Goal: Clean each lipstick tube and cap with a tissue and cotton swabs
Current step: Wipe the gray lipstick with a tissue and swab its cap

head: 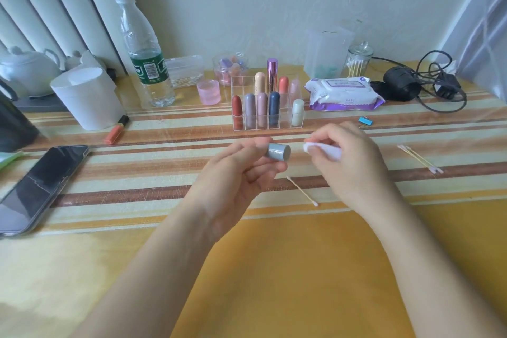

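My left hand (241,173) grips a silver-grey lipstick tube (278,151) above the striped table, its flat end pointing right. My right hand (348,162) pinches a folded white tissue (323,151), whose tip sits a short gap to the right of the tube's end. A used cotton swab (301,191) lies on the cloth below the hands. More used swabs (419,160) lie at the right. A clear acrylic organizer (238,82) behind the hands holds several coloured lipsticks. An orange lipstick (116,130) lies on the table at the left.
A phone (41,186) lies at the left. A water bottle (146,49), a white paper roll (87,97), a pink jar (209,92), a wipes pack (343,93), a swab jar (359,62), a blue binder clip (366,121) and a black cable (428,82) line the back.
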